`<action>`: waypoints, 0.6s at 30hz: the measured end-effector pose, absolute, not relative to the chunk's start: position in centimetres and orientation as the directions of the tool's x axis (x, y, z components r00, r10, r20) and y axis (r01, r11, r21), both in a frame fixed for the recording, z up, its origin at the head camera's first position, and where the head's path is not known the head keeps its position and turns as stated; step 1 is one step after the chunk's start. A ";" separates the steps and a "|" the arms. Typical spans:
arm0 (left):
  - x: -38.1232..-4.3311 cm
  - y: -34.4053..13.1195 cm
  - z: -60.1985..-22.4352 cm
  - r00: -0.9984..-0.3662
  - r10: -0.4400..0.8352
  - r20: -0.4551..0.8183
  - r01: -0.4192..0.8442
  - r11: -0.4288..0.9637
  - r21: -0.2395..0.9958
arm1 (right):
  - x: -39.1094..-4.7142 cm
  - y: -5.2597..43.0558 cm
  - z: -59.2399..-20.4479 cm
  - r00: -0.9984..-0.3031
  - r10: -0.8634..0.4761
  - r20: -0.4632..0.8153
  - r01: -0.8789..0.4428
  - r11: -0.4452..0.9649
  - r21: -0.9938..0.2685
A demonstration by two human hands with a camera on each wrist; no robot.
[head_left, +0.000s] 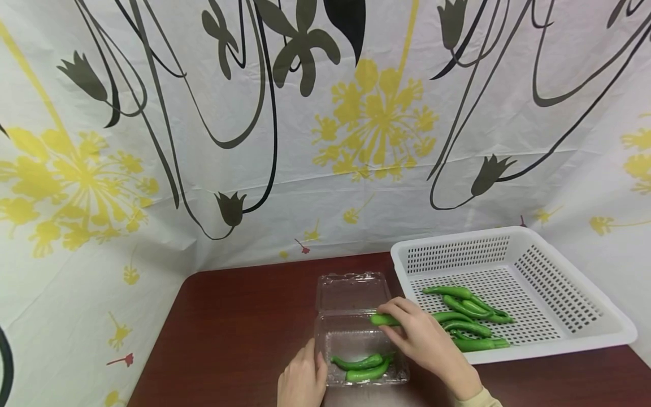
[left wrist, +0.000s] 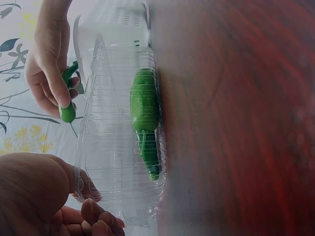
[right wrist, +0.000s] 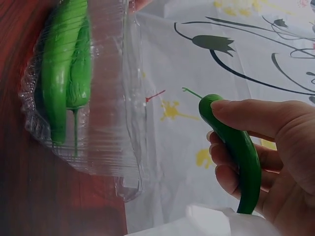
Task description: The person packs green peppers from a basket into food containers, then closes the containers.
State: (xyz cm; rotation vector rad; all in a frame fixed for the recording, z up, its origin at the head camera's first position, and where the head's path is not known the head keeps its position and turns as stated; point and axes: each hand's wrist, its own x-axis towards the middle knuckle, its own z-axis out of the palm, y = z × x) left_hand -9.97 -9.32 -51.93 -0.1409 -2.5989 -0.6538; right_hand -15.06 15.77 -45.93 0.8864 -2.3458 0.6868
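A clear plastic clamshell box (head_left: 346, 339) lies on the table with its lid folded back, away from me. Two green chili peppers (head_left: 367, 373) rest along the near side of its base. My left hand (head_left: 301, 377) grips the left side of the box, thumb and fingertips at the rim in the left wrist view. Over the right side of the box, my right hand (head_left: 424, 336) holds another green chili pepper (right wrist: 241, 152). In the right wrist view the thumb presses near its stem end and the fingers curl around its body.
At the right stands a white perforated plastic basket (head_left: 559, 349), its left wall close to the box. Several green chili peppers (head_left: 465, 328) lie in its left part. The dark red-brown table (head_left: 239, 333) ends at a patterned cloth (head_left: 300, 169) behind.
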 end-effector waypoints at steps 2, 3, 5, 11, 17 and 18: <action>-10.0 -9.3 -51.9 -0.892 -0.011 0.451 0.203 0.883 0.424 | -15.1 15.7 -46.0 -0.638 -0.440 0.632 -0.712 0.650 -0.266; -10.0 -9.3 -51.9 -0.893 -0.011 0.451 0.203 0.883 0.424 | -15.1 15.6 -46.1 -0.635 -0.444 0.632 -0.715 0.646 -0.265; -10.0 -9.3 -51.9 -0.892 -0.012 0.452 0.204 0.882 0.424 | -15.1 15.5 -46.1 -0.629 -0.453 0.632 -0.723 0.639 -0.261; -10.0 -9.3 -51.9 -0.886 -0.015 0.463 0.206 0.883 0.422 | -15.2 15.1 -46.3 -0.610 -0.473 0.635 -0.736 0.635 -0.234; -9.9 -9.1 -52.0 -0.876 -0.018 0.481 0.211 0.885 0.416 | -15.0 14.8 -46.4 -0.618 -0.473 0.628 -0.731 0.639 -0.239; -9.9 -9.1 -52.0 -0.877 -0.017 0.480 0.211 0.884 0.417 | -15.0 14.7 -46.4 -0.619 -0.474 0.626 -0.732 0.637 -0.242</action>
